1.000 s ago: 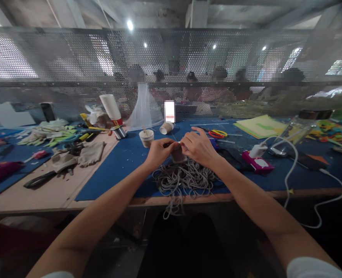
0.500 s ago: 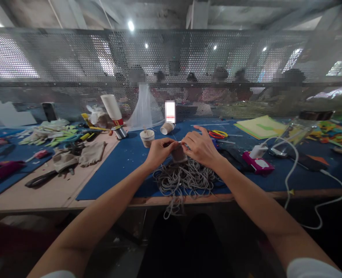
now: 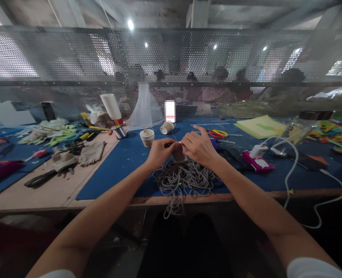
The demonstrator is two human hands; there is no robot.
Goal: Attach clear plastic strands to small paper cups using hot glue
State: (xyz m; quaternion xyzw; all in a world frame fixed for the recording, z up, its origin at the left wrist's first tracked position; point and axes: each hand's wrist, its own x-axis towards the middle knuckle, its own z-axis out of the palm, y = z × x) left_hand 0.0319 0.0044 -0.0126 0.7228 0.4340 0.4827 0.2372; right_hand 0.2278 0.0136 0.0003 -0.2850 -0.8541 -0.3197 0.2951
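My left hand and my right hand meet fingertip to fingertip over the blue table mat. Both are pinched, and whatever lies between the fingertips is too small to make out. The right index finger stretches up and away from the pinch. Just below the fingertips stands a brownish cup-like object, partly hidden by the hands. Under it a tangled heap of grey cord spreads over the mat, and some loops hang past the table's front edge.
Behind the hands are a tub with sticks, a tipped cup and red-yellow scissors. Stacked cups and gloves lie left. A magenta power block, white cable and glass jar are right. A perforated screen stands behind.
The hands have barely moved; the right fingers have drawn slightly closer to the left fingertips. Everything else looks the same.
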